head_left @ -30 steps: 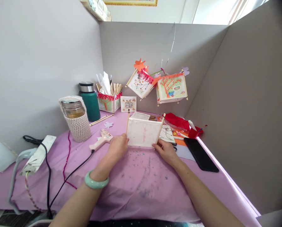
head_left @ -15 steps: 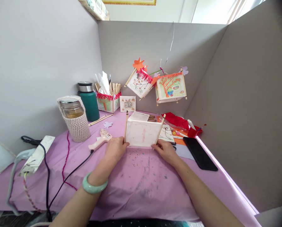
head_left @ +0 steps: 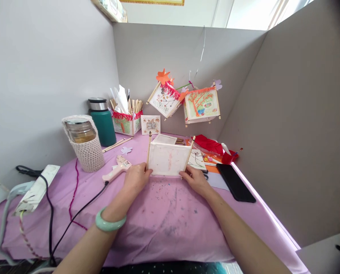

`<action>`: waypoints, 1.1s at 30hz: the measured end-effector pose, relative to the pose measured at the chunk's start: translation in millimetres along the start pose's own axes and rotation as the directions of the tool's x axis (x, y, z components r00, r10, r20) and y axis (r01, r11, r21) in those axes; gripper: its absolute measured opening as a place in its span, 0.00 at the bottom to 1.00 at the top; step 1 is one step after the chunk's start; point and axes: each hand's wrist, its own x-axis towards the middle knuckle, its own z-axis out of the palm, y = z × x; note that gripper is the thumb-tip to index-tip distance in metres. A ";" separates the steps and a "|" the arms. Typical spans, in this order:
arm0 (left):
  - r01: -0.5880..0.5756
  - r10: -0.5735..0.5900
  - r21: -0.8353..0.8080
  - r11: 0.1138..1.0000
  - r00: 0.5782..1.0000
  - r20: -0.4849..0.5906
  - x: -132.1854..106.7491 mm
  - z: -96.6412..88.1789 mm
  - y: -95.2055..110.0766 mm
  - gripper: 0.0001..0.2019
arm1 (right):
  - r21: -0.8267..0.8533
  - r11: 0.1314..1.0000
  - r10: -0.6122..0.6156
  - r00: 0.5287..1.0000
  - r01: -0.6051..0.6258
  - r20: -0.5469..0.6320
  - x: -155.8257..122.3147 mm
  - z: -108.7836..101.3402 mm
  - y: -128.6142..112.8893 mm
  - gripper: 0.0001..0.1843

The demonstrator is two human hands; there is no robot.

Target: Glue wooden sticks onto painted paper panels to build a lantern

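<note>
A white fabric-covered frame (head_left: pixel 164 160) with wooden sticks at its corners stands upright in front of me, a faint pink mark on its near face. Around its lower left corner my left hand (head_left: pixel 136 178) is closed, thumb against the stick; a green bangle circles that wrist. My right hand (head_left: pixel 197 180) pinches the lower right corner. Just left of my left hand lies a pale pink glue gun (head_left: pixel 117 169) with a black cord. Beside my right hand sits a small panel with a branch drawing (head_left: pixel 197 160), partly covered by the frame.
A jar in a crocheted sleeve (head_left: pixel 88 150), a green bottle (head_left: pixel 102 123) and a stick holder (head_left: pixel 127 123) stand at the left. Two decorated lanterns (head_left: pixel 202 102) hang behind. A black phone (head_left: pixel 235 182) and red cloth (head_left: pixel 207 144) lie right; a power strip (head_left: pixel 37 190) lies left.
The whole scene has shifted slightly left as the camera view turned. Both hands keep their hold on the white frame, which stays in nearly the same place on the table.
</note>
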 end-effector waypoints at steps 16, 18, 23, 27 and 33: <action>-0.087 0.077 -0.227 0.970 0.996 -0.050 2.1 -4.2 9.6 0.12 | -0.031 0.999 0.013 0.995 -0.016 -0.099 -1.0 -10.4 1.6 0.16; -0.104 0.080 -0.222 0.970 0.990 -0.114 3.4 -8.1 10.9 0.12 | -0.015 1.000 0.008 0.986 -0.011 -0.167 1.7 -11.8 -1.6 0.15; -0.244 0.138 -0.386 0.890 0.949 -0.282 16.1 -23.0 22.3 0.13 | 0.143 0.989 0.033 0.935 0.019 -0.354 16.6 -22.9 -14.4 0.21; -0.191 0.043 -0.584 0.789 0.965 -0.258 28.8 -29.7 35.5 0.15 | 0.195 0.979 0.025 0.910 0.061 -0.413 30.8 -33.0 -28.8 0.22; -0.237 0.028 -0.681 0.693 0.953 -0.303 34.9 -23.4 43.9 0.14 | 0.226 0.973 0.083 0.856 0.041 -0.511 41.1 -30.5 -44.9 0.18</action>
